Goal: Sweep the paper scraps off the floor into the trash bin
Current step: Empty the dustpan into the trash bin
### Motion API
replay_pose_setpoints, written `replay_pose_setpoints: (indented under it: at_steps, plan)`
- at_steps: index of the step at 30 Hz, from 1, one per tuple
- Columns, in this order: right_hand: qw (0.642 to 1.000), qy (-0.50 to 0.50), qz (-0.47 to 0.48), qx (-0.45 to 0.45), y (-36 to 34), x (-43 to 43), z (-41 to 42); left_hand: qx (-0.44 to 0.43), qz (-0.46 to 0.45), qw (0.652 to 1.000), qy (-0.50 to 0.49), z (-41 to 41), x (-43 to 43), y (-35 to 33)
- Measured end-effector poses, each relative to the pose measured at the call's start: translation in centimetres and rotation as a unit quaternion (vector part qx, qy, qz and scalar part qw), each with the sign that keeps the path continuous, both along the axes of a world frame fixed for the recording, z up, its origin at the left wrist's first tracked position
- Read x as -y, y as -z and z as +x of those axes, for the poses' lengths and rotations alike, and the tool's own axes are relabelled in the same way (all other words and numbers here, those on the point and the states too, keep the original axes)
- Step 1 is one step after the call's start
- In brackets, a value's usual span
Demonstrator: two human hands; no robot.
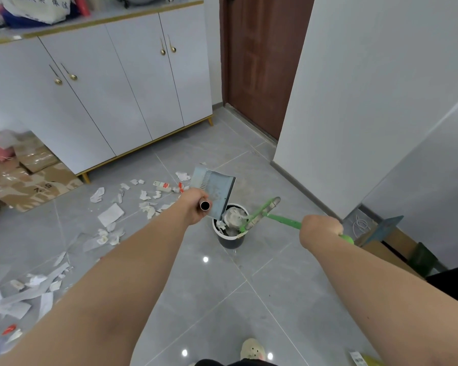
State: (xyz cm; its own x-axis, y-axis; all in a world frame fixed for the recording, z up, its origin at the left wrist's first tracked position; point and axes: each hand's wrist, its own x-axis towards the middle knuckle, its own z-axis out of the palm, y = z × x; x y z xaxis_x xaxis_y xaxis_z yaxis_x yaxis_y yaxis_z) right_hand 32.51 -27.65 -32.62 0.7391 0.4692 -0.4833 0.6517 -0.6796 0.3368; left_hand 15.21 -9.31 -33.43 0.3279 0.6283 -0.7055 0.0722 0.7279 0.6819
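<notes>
The left hand point(193, 206) is gripping the dustpan point(217, 190) handle, holding the pan tilted over the bin point(230, 240). The right hand point(320, 229) is clenching the green broom point(262, 212), its head touching the bin rim. Scraps point(109, 215) are lying on the floor point(209, 286) left of the bin, some sitting inside it

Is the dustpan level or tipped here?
Tipped. The left hand holds the dustpan off the floor, slanting steeply, its lower corner over the bin, which holds paper. The right hand holds the broom at the rim.

left hand point(193, 207), right hand point(320, 229), forearms point(117, 286): bare | clothing point(238, 363): black | slipper point(252, 350): cream
</notes>
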Motion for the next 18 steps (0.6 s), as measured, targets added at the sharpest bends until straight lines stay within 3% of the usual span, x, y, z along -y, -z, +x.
replay_pose_setpoints:
  at_steps: [9,18]
  plan:
    - [0.999,0.011,0.041,0.013,-0.8,0.6,1.2,0.003,0.022,1.0,-0.02,0.7,0.1,-0.5]
    - [0.998,0.011,0.06,-0.023,0.7,0.3,-0.3,0.087,-0.027,0.993,-0.069,1.1,1.6,-0.7]
